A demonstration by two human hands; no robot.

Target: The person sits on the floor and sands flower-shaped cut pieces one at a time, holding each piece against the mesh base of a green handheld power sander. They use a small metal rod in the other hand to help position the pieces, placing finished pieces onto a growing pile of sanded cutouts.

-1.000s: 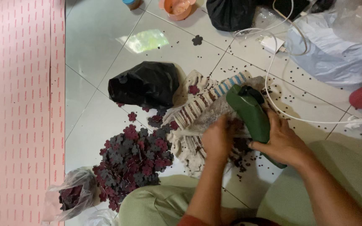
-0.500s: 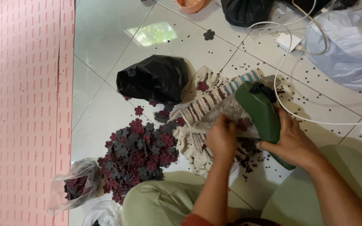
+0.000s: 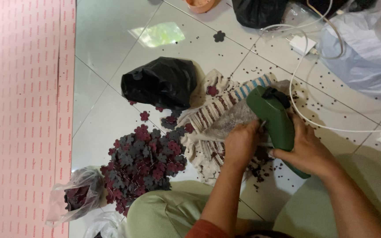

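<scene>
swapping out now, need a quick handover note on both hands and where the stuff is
Right hand: gripping the green handheld tool, its white cord trailing to a plug.
Left hand: pressed on the clear bag right at the tool's tip, over the striped cloth.
Done: a pile of dark red and grey flower cutouts lies on the tile; more sit in a clear bag at its left.
Left: cannot tell how much; small dark bits litter the floor.

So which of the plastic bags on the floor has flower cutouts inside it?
The clear bag at lower left, beside the pile of flower cutouts; dark cutouts show through it. The black bag is opaque and bunched shut.
</scene>
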